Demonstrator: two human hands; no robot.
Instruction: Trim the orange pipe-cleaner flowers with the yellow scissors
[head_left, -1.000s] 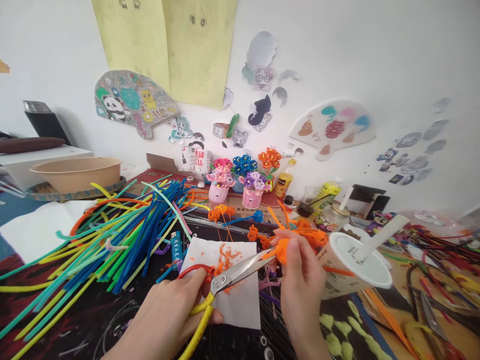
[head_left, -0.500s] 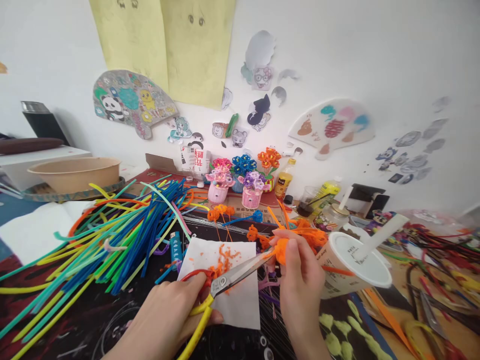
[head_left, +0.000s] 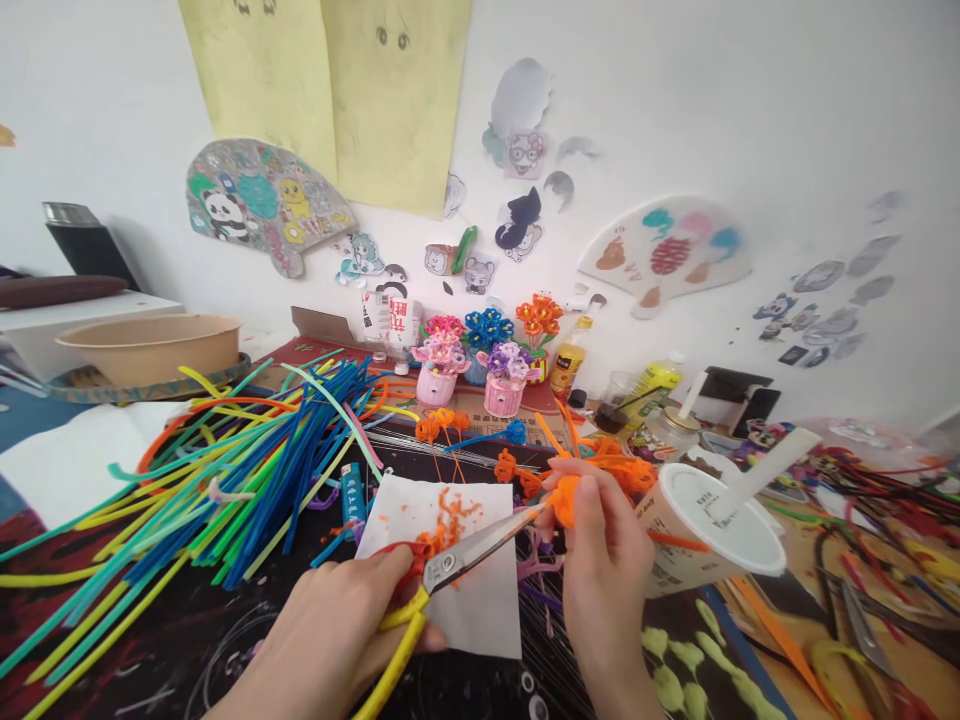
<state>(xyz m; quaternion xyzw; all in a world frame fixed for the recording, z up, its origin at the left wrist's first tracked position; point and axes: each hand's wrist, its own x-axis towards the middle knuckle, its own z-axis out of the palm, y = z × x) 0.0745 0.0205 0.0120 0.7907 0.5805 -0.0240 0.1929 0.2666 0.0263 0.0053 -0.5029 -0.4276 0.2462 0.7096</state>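
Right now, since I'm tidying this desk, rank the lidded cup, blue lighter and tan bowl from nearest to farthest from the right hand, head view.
1. Lidded cup, just right of the right hand.
2. Blue lighter, left, past the white paper.
3. Tan bowl, far left at the back.

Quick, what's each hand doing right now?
The left hand is closed on the scissors.
The right hand is closed, pinching the orange craft flower.
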